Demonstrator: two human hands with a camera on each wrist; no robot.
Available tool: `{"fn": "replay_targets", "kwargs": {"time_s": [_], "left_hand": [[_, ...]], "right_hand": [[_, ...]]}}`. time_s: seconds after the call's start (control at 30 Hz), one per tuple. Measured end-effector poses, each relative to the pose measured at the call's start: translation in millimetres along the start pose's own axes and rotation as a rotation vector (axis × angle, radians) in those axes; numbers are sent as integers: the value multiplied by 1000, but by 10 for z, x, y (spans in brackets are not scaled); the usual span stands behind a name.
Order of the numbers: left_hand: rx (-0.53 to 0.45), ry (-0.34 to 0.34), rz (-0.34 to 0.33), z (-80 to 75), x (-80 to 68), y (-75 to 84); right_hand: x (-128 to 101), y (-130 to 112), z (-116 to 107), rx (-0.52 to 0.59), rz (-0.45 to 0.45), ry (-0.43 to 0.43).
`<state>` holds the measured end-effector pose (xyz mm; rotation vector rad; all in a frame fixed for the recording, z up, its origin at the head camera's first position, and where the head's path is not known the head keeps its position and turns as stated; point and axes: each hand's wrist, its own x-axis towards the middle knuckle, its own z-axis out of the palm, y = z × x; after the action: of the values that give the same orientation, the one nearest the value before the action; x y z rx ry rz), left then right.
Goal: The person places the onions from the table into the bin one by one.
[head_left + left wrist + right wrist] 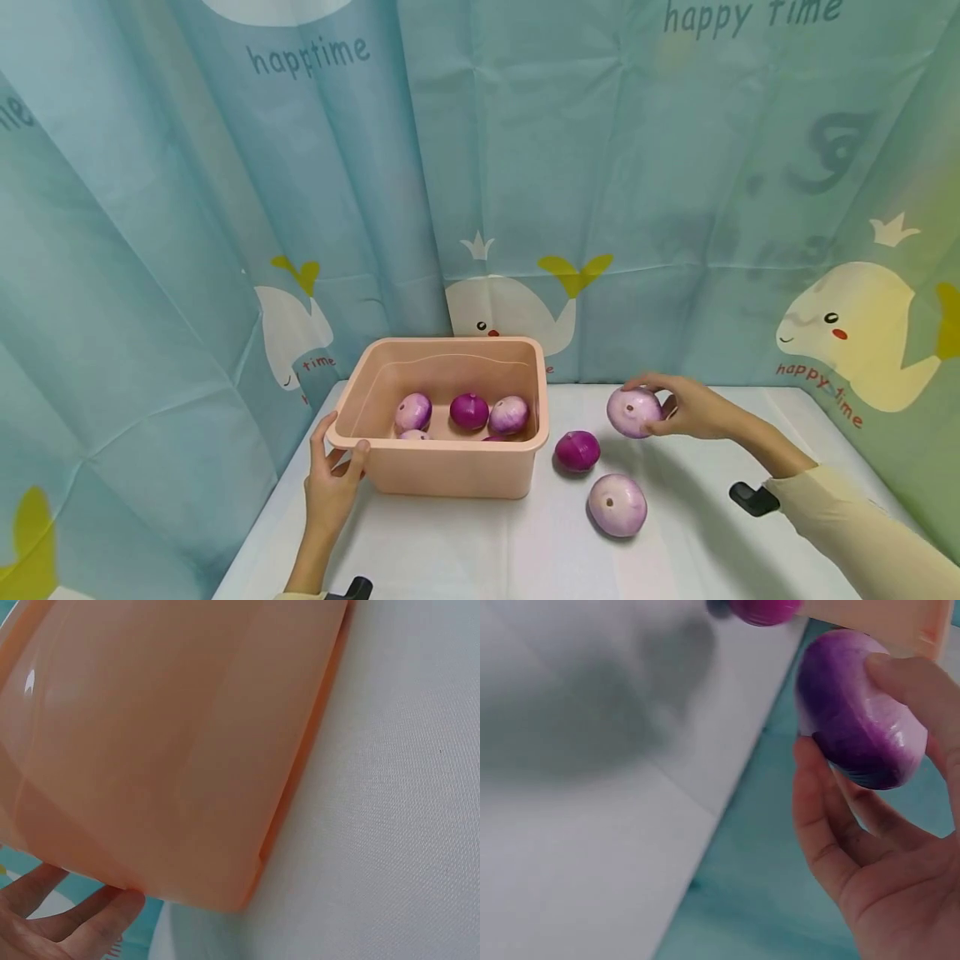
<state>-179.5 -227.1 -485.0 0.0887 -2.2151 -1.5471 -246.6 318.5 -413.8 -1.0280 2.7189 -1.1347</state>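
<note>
My right hand [693,408] pinches a pale purple-and-white onion [633,412] between thumb and fingers, lifted over the back of the table; the right wrist view shows the deep purple side of this onion [859,709]. At the left, my left hand [335,479] grips the front left corner of a pink plastic bin [450,471], thumb at the front rim and fingers along the left side. Inside the bin lie several onions, among them a dark purple onion [469,412] and a paler onion [509,415]; the front wall partly hides some.
On the white table [450,550], right of the bin, sit a dark purple onion [577,452] and a larger pale onion [617,505]. A blue-green curtain [525,167] with whale prints hangs behind the table and along both sides.
</note>
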Motion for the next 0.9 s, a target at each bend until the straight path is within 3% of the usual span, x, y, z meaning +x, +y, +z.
{"fn": "replay_targets", "kwargs": {"time_s": [0.43, 0.63, 0.9], "left_hand": [[-1, -9, 2, -9, 1, -10], [1, -6, 0, -12, -4, -3], [18, -10, -1, -18, -8, 9]], "right_hand": [[361, -241, -338, -67, -76, 220], [489, -371, -456, -117, -31, 325], [546, -420, -505, -120, 39, 355]]}}
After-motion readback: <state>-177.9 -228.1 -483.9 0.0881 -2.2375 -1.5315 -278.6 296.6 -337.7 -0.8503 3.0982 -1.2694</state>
